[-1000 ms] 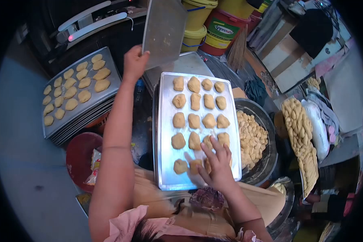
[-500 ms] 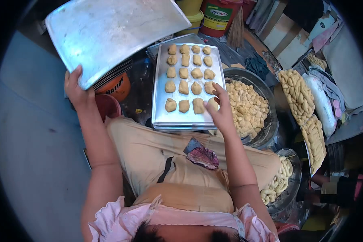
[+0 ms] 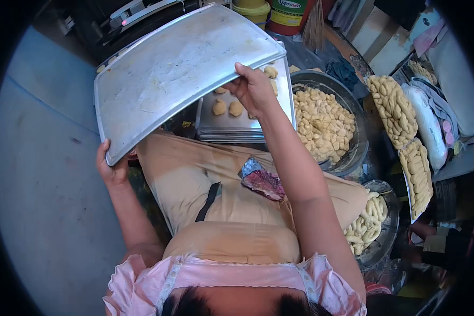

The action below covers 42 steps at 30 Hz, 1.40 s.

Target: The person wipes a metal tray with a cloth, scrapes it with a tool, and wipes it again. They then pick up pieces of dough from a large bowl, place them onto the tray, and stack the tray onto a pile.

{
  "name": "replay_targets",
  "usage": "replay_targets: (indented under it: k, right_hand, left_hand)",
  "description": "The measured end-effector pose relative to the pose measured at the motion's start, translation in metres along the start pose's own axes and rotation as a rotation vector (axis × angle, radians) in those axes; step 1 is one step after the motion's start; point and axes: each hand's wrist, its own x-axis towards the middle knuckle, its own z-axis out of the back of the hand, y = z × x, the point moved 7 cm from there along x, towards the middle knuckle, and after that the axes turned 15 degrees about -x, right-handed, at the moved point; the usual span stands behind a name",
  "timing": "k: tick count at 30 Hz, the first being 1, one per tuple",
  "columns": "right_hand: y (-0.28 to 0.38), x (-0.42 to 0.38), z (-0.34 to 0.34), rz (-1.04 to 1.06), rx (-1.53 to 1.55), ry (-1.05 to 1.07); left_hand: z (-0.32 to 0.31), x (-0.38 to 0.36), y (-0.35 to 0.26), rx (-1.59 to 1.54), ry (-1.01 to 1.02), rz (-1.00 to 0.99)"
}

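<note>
A large metal baking tray is held up in front of me, tilted, with no dough on the face I see. My left hand grips its near left corner. Along its right edge, my right hand has the thumb on top and the fingers underneath. Partly covered by it is a stack of trays; the top one carries rows of dough pieces, several of them hidden by the raised tray and my right hand.
Right of the stack, a round tub holds many dough lumps. Beyond it lie two trays of braided dough. A basin of dough ropes is by my right knee. Behind are a red margarine bucket and a broom.
The raised tray has moved right and toward me, over part of the stack. My right hand has left the dough pieces and now grips the tray's right edge.
</note>
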Motion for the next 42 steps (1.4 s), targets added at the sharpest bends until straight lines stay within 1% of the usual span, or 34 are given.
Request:
replay_targets:
  k: [2,4,5,6,8,9,11,12,15,17,18,19,20,21,22,23,24,25,27,28,29,30,31,32,33,34,36,38,40,41,42]
  right_hand:
    - [-0.001,0.01,-0.003,-0.005,0.011,-0.029]
    - [0.008,0.016,-0.011,-0.003,-0.021,-0.055]
    - [0.015,0.02,-0.015,-0.022,-0.035,-0.052]
    - [0.023,0.027,-0.017,-0.039,-0.052,-0.046]
    - [0.035,0.041,-0.018,-0.104,-0.086,-0.025]
    - [0.04,0.048,-0.016,-0.099,-0.098,0.004]
    - [0.049,0.06,-0.019,-0.084,-0.123,0.065]
    - [0.056,0.062,-0.02,-0.061,-0.156,0.02]
    - [0.063,0.079,-0.024,-0.09,-0.205,0.053]
    - [0.065,0.09,-0.031,-0.111,-0.208,0.086]
    - [0.069,0.093,-0.041,-0.115,-0.191,0.099]
    - [0.072,0.095,-0.05,-0.118,-0.173,0.11]
    - [0.078,0.094,-0.054,-0.049,-0.302,0.104]
    - [0.074,0.101,-0.064,-0.085,-0.26,0.237]
    - [0.07,0.11,-0.072,-0.121,-0.216,0.369]
    - [0.065,0.115,-0.078,-0.156,-0.171,0.501]
    - [0.062,0.11,-0.086,-0.144,-0.155,0.554]
    - [0.065,0.094,-0.087,0.005,-0.293,0.333]
    - [0.053,0.069,-0.084,0.021,-0.475,0.308]
    - [0.04,0.047,-0.082,0.009,-0.634,0.406]
    - [0.03,0.019,-0.076,-0.003,-0.796,0.503]
    - [0.019,-0.017,-0.071,-0.09,-0.883,0.615]
    - [-0.004,-0.051,-0.06,-0.221,-1.12,0.803]
    - [-0.026,-0.087,-0.039,-0.166,-1.334,0.822]
    - [-0.062,-0.117,-0.017,-0.317,-1.366,1.016]
    - [-0.091,-0.145,0.007,-0.423,-1.535,1.099]
    - [-0.144,-0.191,0.065,-0.747,-1.86,0.978]
    - [-0.195,-0.224,0.124,-0.597,-1.977,0.784]
    - [-0.241,-0.237,0.174,-0.643,-1.841,0.76]
    - [-0.25,-0.236,0.184,-0.661,-1.775,0.75]
    - [-0.239,-0.223,0.177,-0.744,-1.713,0.789]
  left_hand:
    - [0.0,-0.01,-0.008,0.013,-0.106,-0.157]
    - [0.042,0.003,-0.062,0.425,-0.022,-0.408]
    - [0.053,0.004,-0.082,0.632,0.024,-0.53]
    - [0.032,-0.007,-0.084,0.774,0.12,-0.621]
    - [-0.051,-0.041,-0.067,1.05,0.326,-0.798]
    - [-0.081,-0.054,-0.061,1.185,0.433,-0.885]
    - [-0.099,-0.063,-0.052,1.374,0.57,-0.637]
    - [-0.102,-0.065,-0.044,1.459,0.634,-0.516]
    - [-0.116,-0.071,-0.026,1.866,0.671,-0.646]
    - [-0.105,-0.067,-0.024,1.874,0.723,-0.87]
    - [-0.111,-0.067,-0.021,1.874,0.75,-0.98]
    - [-0.12,-0.072,-0.023,1.73,0.831,-1.03]
    - [-0.13,-0.078,-0.024,1.584,0.91,-1.074]
    - [-0.14,-0.084,-0.026,1.435,0.986,-1.11]
    - [-0.141,-0.082,-0.038,1.239,0.924,-1.138]
    - [-0.138,-0.074,-0.054,1.068,0.717,-1.114]
    - [-0.131,-0.059,-0.074,0.928,0.509,-1.025]
    - [-0.119,-0.042,-0.094,0.786,0.305,-0.931]
    - [-0.116,-0.012,-0.108,0.684,0.259,-0.801]
    - [-0.113,-0.001,-0.113,0.632,0.239,-0.735]
    - [-0.108,0.002,-0.118,0.603,0.219,-0.714]
    - [-0.102,0.004,-0.121,0.577,0.197,-0.687]
    - [-0.094,0.003,-0.123,0.551,0.174,-0.657]
    - [-0.091,-0.004,-0.126,0.538,0.189,-0.651]
    - [-0.091,-0.015,-0.129,0.528,0.203,-0.639]
    - [-0.091,-0.024,-0.132,0.516,0.217,-0.628]
    - [-0.095,-0.041,-0.135,0.45,0.232,-0.641]
    - [-0.092,-0.051,-0.137,0.421,0.208,-0.682]
    - [-0.085,-0.058,-0.136,0.386,0.11,-0.695]
    - [-0.081,-0.061,-0.136,0.367,0.062,-0.705]
    - [-0.079,-0.064,-0.133,0.338,0.053,-0.688]
